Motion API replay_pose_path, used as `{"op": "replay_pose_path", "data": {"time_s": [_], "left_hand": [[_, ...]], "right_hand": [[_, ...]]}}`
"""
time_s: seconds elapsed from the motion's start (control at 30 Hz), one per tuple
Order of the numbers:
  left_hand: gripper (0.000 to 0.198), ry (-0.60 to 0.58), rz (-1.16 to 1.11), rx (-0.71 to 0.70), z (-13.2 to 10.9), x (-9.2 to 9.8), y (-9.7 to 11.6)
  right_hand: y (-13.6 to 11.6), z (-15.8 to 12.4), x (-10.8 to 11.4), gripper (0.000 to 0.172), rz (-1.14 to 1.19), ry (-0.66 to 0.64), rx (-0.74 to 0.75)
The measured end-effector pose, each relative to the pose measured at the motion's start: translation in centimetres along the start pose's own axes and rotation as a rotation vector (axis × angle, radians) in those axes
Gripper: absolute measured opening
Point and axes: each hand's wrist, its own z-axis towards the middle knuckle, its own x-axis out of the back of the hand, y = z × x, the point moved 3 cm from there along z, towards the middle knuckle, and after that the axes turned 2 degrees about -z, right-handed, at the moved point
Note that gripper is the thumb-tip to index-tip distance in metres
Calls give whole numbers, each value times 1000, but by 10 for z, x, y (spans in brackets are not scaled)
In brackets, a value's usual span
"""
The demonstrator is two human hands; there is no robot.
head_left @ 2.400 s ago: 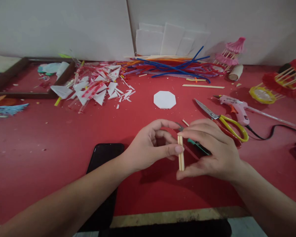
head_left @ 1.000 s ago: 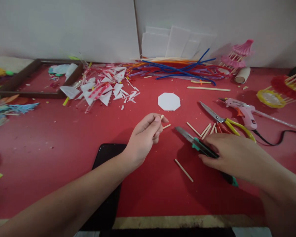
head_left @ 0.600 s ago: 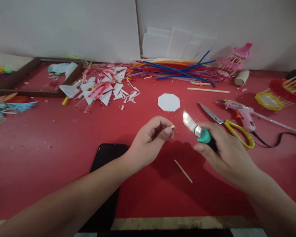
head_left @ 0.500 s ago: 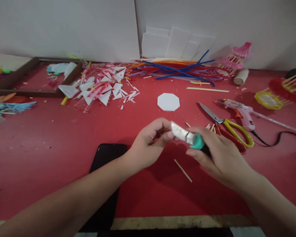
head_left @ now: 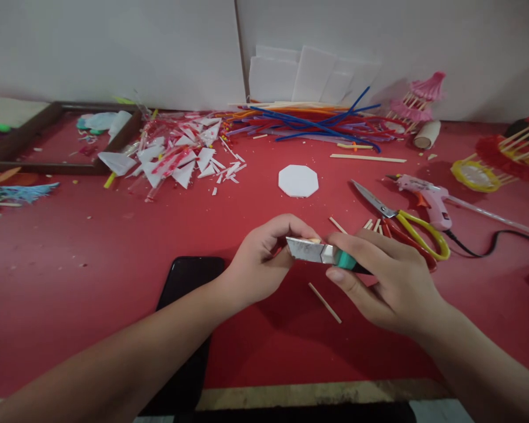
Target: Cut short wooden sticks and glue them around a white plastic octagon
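My right hand (head_left: 388,279) is closed around the green and black handle of a utility knife (head_left: 311,251), its wide blade pointing left. My left hand (head_left: 262,258) is pinched on a small wooden stick (head_left: 314,239); just a pale bit of it shows behind the blade, and the fingers hide the rest. The blade's tip lies close against the left fingertips. Below both hands a loose thin stick (head_left: 325,302) rests on the red table. A white octagonal piece (head_left: 298,180) lies flat beyond them.
Scissors (head_left: 397,217), short cut sticks (head_left: 372,225) and a pink glue gun (head_left: 427,197) lie right. A black phone (head_left: 189,282) is by my left forearm. Paper scraps (head_left: 185,158), pipe cleaners (head_left: 326,123) and a brown frame (head_left: 48,167) line the back.
The knife has turned from slanting to nearly level, its blade now lower and farther left beside my left fingers. A pale stick end has come into sight behind it.
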Motion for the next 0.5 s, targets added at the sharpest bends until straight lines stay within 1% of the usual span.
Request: {"op": "replay_pose_path", "data": {"time_s": [0.13,0.3,0.4,0.5], "left_hand": [[11,-9,-27,12,1,-1,2],[7,-60,-96,20,1,-1,-1],[8,-135,-109,-6,-1,-4,1],[18,-225,-82,-7,-4,-8,2]], "right_hand": [[-1,0,0,29,20,-7,-9],[-2,0,1,27,74,-5,-19],[2,-1,1,27,101,-29,-75],[11,-2,4,24,114,-5,-150]]}}
